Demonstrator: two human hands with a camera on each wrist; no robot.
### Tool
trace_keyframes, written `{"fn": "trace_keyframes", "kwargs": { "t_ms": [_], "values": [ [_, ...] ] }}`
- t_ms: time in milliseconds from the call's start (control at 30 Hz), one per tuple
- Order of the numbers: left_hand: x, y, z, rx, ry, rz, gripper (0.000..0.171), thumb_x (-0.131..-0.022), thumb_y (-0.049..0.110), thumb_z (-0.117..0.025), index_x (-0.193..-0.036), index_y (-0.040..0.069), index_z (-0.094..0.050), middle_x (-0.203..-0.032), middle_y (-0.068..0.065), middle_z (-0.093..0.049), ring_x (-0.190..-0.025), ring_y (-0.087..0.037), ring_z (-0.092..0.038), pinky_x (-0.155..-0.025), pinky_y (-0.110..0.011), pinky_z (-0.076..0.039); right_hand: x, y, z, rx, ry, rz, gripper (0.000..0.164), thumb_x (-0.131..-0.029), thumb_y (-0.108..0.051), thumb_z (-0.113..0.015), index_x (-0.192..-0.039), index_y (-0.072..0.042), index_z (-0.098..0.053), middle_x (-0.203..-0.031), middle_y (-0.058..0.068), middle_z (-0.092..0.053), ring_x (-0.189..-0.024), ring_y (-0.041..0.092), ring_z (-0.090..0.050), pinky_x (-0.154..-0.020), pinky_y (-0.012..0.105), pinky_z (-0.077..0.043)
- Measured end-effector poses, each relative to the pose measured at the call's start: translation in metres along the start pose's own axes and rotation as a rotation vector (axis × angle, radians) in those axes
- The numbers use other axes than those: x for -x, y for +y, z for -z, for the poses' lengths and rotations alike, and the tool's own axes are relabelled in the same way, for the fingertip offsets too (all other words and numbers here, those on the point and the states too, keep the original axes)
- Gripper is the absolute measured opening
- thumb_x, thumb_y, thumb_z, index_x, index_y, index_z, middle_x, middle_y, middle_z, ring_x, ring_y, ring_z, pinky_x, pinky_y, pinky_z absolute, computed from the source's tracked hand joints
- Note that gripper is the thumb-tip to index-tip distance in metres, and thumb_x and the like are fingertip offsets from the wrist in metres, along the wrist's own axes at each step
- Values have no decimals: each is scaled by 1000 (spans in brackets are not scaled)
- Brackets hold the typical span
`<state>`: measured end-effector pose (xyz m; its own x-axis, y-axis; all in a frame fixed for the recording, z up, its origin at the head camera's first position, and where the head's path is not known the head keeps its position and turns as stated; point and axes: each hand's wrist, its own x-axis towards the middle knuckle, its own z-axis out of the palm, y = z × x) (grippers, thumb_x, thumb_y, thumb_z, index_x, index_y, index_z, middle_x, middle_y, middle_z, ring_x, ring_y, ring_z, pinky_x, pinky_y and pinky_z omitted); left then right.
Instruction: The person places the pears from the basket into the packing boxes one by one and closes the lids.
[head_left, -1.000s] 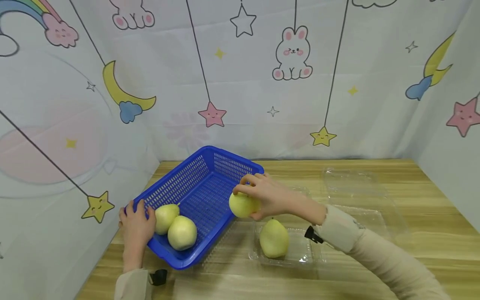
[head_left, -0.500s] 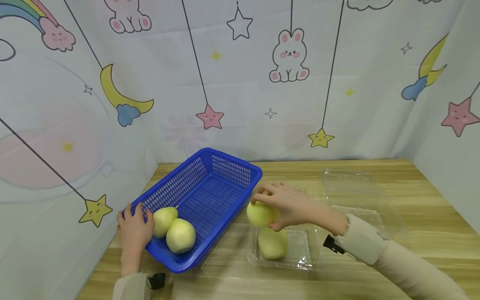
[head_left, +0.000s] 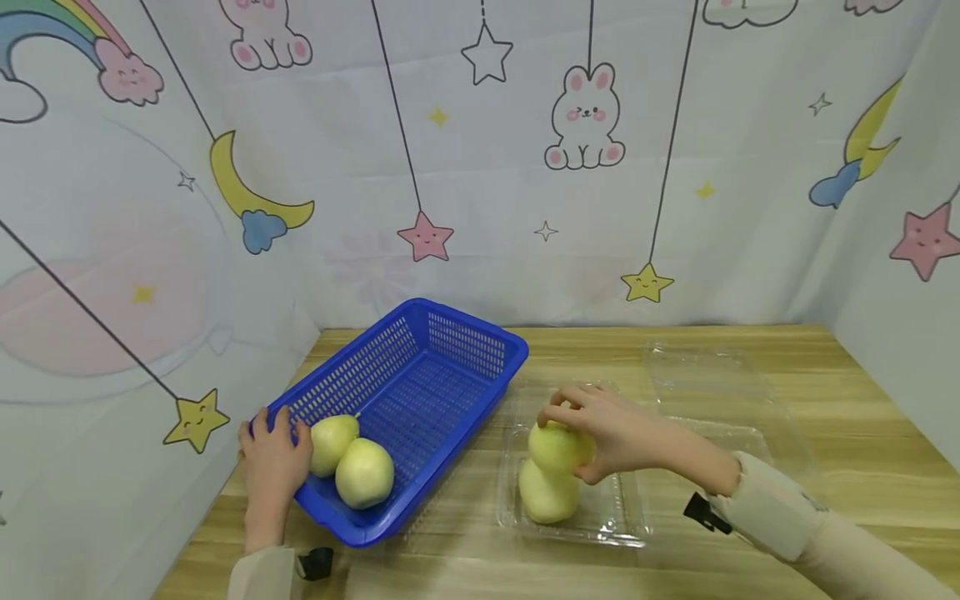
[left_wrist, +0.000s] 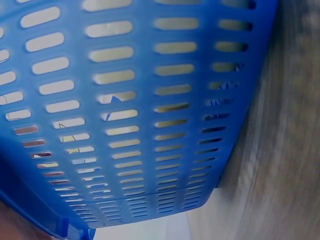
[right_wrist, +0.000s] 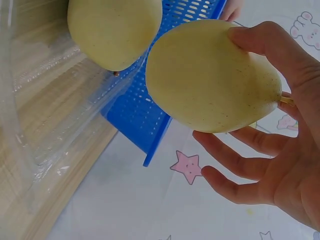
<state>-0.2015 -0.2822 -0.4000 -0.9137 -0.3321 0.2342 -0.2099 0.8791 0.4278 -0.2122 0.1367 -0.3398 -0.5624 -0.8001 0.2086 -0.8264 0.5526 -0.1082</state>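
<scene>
In the head view, the right hand, right of centre in the lower half of the frame, holds a pale yellow-green pear. Its fingers are spread only as wide as the fruit and bent around it. The right wrist view shows the held pear between the thumb, pressed on its upper side, and the other fingers, whose tips reach its lower edge; its stem points right, toward the palm.

Below the held pear in the head view, a second pear sits in the left part of a clear plastic tray; whether the two pears touch cannot be told.

At lower left, the left hand grips the rim of a blue basket, fingers bent over the edge. Just right of those fingers, two more pears lie side by side in the basket's near end. The left wrist view is mostly slotted basket wall.

Further clear plastic packaging lies on the wood-grained surface at right.
</scene>
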Motion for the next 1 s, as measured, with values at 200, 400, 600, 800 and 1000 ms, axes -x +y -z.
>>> {"fn": "trace_keyframes", "kwargs": {
  "t_ms": [200, 400, 600, 800, 1000],
  "values": [
    [-1, 1, 0, 5, 4, -9, 47, -90, 19, -34, -127, -11, -37, -135, -36, -22, -125, -56, -12, -93, -70, -16, 11, 1, -2, -18, -27, -26, 58, -56, -32, -77, -108, -24, -52, -103, -3, -52, -93, 14, -51, -83, 49, -42],
    [-1, 1, -1, 7, 5, -14, 46, -90, 18, -34, -126, -11, -38, -134, -37, -23, -125, -56, -12, -92, -71, -16, 21, 1, -4, -16, -17, -22, 59, -55, -32, -78, -108, -24, -53, -102, -4, -51, -94, 11, -50, -82, 42, -44],
    [-1, -1, -2, 5, 7, -11, 46, -90, 18, -35, -126, -11, -38, -135, -37, -23, -125, -57, -12, -91, -71, -17, 25, 1, -6, -22, -19, -28, 59, -55, -31, -77, -107, -24, -53, -101, -5, -51, -93, 11, -50, -81, 42, -43],
    [-1, -2, -2, 1, 9, -7, 46, -90, 19, -34, -126, -11, -38, -135, -37, -23, -125, -57, -12, -91, -71, -17, 29, 1, -6, -21, -32, -36, 58, -54, -31, -78, -106, -24, -53, -100, -6, -52, -92, 12, -51, -84, 46, -43],
    [-1, -1, -2, 5, 9, -6, 46, -90, 19, -34, -126, -10, -38, -135, -36, -23, -125, -56, -12, -90, -72, -17, 34, 2, -4, 1, -64, -36, 58, -54, -34, -78, -106, -25, -54, -98, -7, -53, -83, 9, -52, -73, 33, -43]
  ]
}}
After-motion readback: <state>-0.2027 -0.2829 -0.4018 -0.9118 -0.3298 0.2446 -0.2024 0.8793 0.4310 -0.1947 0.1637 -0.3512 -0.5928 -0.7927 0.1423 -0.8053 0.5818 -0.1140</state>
